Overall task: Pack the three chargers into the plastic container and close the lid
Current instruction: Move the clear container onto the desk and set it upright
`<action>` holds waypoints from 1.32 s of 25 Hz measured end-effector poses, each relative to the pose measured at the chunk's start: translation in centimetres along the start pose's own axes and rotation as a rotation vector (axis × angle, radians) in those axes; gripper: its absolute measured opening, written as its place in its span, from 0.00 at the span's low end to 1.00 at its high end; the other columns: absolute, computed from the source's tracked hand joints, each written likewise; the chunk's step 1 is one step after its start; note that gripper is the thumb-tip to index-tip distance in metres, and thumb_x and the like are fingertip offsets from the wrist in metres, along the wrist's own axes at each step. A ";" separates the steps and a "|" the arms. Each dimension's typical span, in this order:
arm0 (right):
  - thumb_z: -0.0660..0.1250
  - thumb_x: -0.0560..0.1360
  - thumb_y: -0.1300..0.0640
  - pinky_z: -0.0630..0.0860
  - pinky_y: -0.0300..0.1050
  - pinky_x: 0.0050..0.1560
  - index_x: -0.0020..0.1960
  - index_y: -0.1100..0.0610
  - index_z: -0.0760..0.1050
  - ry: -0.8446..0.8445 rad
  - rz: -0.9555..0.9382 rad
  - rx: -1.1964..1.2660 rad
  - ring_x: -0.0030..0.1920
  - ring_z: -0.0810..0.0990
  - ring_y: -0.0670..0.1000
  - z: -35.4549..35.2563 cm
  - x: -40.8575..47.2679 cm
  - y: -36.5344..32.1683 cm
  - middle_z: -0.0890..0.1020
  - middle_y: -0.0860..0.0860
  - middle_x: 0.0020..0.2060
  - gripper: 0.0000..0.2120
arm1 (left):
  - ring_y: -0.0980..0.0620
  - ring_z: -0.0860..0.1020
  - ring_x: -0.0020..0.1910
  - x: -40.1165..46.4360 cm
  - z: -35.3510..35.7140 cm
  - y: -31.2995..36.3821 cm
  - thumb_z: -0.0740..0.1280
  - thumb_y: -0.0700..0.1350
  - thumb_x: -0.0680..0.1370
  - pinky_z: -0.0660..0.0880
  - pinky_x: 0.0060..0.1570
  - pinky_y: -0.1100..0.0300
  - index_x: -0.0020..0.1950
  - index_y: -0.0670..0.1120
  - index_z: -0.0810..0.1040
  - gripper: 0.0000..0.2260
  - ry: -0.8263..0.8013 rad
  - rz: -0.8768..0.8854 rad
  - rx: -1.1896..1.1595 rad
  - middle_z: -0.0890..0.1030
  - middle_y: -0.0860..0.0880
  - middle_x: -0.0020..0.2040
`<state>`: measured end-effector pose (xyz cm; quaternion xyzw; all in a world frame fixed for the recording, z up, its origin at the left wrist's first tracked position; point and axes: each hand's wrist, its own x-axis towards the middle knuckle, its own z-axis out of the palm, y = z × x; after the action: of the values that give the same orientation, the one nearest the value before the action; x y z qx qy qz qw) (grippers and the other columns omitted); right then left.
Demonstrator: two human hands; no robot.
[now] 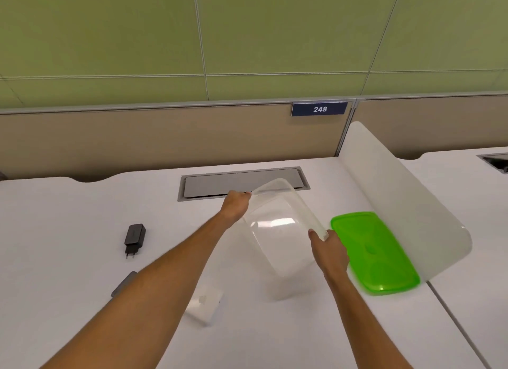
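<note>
A clear plastic container is held tilted above the white desk, with nothing inside it. My left hand grips its far left rim and my right hand grips its near right rim. The green lid lies flat on the desk just right of the container. A black charger with a two-pin plug lies at the left. A grey charger is partly hidden under my left forearm. A white charger lies near the front, beside that forearm.
A grey cable hatch is set into the desk behind the container. A frosted divider panel rises just right of the lid. A beige partition closes the back edge.
</note>
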<state>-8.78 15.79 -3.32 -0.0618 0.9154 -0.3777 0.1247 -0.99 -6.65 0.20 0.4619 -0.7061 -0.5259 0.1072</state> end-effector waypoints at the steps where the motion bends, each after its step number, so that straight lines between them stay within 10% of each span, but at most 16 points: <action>1: 0.63 0.75 0.44 0.72 0.50 0.54 0.58 0.60 0.73 -0.011 -0.023 -0.018 0.55 0.79 0.60 0.5 0.4 -1.1 0.81 0.58 0.54 0.21 | 0.49 0.66 0.31 0.2 -1.1 -0.3 0.58 0.48 0.77 0.62 0.31 0.57 0.35 0.43 0.68 0.13 0.031 -0.021 0.012 0.69 0.47 0.34; 17: 0.61 0.75 0.39 0.68 0.58 0.61 0.67 0.64 0.66 -0.219 -0.385 -0.141 0.63 0.71 0.66 9.3 3.1 -12.8 0.73 0.60 0.66 0.33 | 0.39 0.81 0.46 -1.6 -11.6 -8.4 0.57 0.44 0.77 0.79 0.54 0.45 0.51 0.33 0.77 0.16 0.273 -0.278 -0.288 0.80 0.37 0.51; 33: 0.52 0.76 0.32 0.65 0.59 0.70 0.77 0.60 0.52 -0.402 -0.363 -0.122 0.72 0.63 0.64 11.4 3.9 -12.8 0.65 0.59 0.74 0.41 | 0.37 0.80 0.51 -3.4 -11.0 -10.7 0.56 0.45 0.78 0.79 0.34 0.54 0.53 0.33 0.77 0.17 0.266 -0.350 -0.356 0.80 0.35 0.53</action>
<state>-9.15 -1.77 -2.81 -0.3060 0.8673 -0.3181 0.2303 13.68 -11.37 -2.97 0.6156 -0.4918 -0.5871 0.1859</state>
